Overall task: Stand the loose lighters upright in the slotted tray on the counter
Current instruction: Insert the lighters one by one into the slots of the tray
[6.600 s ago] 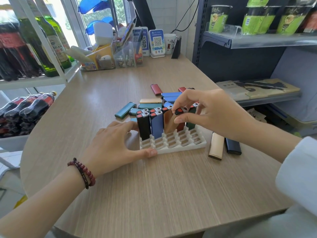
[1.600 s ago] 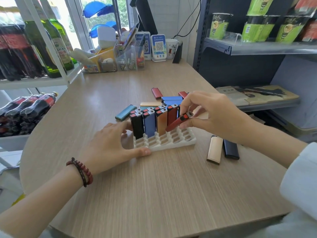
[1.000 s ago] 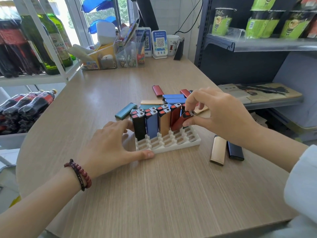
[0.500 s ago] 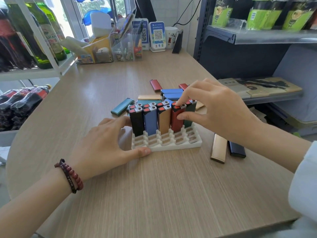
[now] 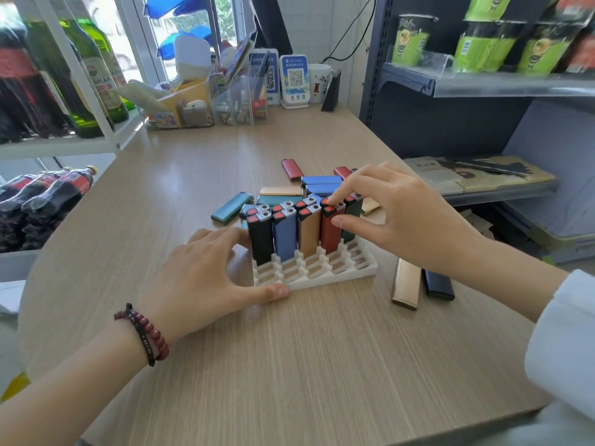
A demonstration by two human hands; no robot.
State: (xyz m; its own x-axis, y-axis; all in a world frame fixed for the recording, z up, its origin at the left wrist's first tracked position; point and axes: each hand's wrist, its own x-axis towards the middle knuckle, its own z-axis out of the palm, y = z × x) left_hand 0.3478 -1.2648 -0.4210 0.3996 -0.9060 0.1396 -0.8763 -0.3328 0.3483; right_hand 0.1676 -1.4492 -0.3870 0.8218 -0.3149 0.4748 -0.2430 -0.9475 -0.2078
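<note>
While the left hand (image 5: 206,278) is braced against the left end of the white slotted tray (image 5: 322,278), with its thumb laid straight along the near edge and its fingers nearly straight at the far-left corner, a red lighter (image 5: 331,235) is being seated by the right hand (image 5: 405,220). This lighter is pinched lightly: an index fingertip (image 5: 333,198) is set on its top and the thumb is pressed against its right face.

It stands in the nearest filled row, fourth from the left, after a black lighter (image 5: 260,241), a blue lighter (image 5: 285,238) and an orange lighter (image 5: 309,235). A dark green lighter (image 5: 352,217) is just beside it on the right. Its long axis is upright, with the red button end up and the base down in the slot. Whether the base is fully bottomed cannot be told, as it is hidden by the dividers.

For a clean seat, pressure is best applied straight down that axis so that neighbours are not tipped, with the tray pinned.

Loose lighters lie flat on the counter (image 5: 289,355), among them a teal lighter (image 5: 231,206) at the far left, and a gold lighter (image 5: 406,283) and a dark lighter (image 5: 438,284) at the near right.
</note>
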